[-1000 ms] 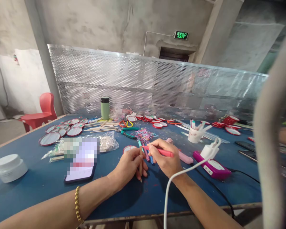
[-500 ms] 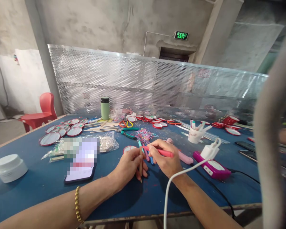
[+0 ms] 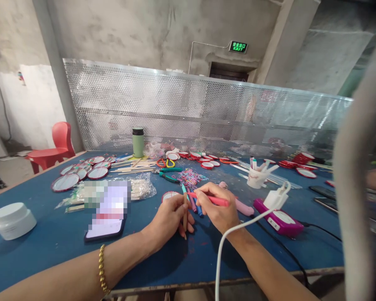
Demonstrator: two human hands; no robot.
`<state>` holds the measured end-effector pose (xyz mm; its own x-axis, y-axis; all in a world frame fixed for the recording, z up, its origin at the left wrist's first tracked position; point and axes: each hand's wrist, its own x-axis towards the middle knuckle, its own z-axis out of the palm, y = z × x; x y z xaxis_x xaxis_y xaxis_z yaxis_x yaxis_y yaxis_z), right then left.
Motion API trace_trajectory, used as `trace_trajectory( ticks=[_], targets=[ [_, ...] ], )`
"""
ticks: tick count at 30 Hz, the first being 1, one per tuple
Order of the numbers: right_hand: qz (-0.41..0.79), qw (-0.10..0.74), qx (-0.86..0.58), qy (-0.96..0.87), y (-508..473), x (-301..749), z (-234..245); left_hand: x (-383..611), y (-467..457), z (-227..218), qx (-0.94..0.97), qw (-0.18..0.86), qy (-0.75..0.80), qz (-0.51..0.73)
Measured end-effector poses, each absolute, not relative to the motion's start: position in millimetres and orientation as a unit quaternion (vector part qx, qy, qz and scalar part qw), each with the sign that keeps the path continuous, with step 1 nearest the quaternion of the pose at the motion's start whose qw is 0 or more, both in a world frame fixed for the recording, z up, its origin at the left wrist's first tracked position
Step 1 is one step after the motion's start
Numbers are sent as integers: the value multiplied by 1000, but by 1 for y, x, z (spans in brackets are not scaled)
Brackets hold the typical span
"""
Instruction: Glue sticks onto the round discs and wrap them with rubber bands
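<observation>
My left hand [image 3: 167,219] is closed around a thin wooden stick [image 3: 185,217] held upright over the blue table [image 3: 50,242]. My right hand [image 3: 217,211] grips a red marker [image 3: 211,199] like a pen, its tip against the top of the stick. Other markers [image 3: 192,204], blue and pink, lie on the table just behind both hands. A gold bracelet is on my left wrist.
A phone [image 3: 105,228] lies left of my hands, a white jar [image 3: 12,220] at the far left. Round red-rimmed mirrors [image 3: 81,171], wooden sticks, scissors [image 3: 171,173], rubber bands, a green bottle [image 3: 138,142] and a cup [image 3: 256,177] lie behind. A magenta device [image 3: 280,219] with white cable sits right.
</observation>
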<state>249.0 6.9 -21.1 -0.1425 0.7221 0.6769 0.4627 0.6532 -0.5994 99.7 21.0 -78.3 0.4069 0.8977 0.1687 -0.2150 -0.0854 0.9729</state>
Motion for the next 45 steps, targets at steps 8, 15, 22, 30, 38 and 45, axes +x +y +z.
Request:
trace_trajectory(
  ticks=[8,15,22,30,38,45],
  targets=[
    [124,519,-392,-749,7,249,-21,100,21,-79,587,594,305,459],
    [125,523,-395,-745,7,249,-21,101,21,-78,590,589,308,458],
    [122,525,-393,-745,8,249,-23,100,21,-78,594,591,303,454],
    [132,520,-393,-746,8,250,-24,100,21,-79,591,587,313,456],
    [136,521,-390,-747,7,249,-23,100,21,-78,589,592,306,457],
    [140,520,-389,-748,7,249,-22,100,21,-80,595,589,304,456]
  ],
)
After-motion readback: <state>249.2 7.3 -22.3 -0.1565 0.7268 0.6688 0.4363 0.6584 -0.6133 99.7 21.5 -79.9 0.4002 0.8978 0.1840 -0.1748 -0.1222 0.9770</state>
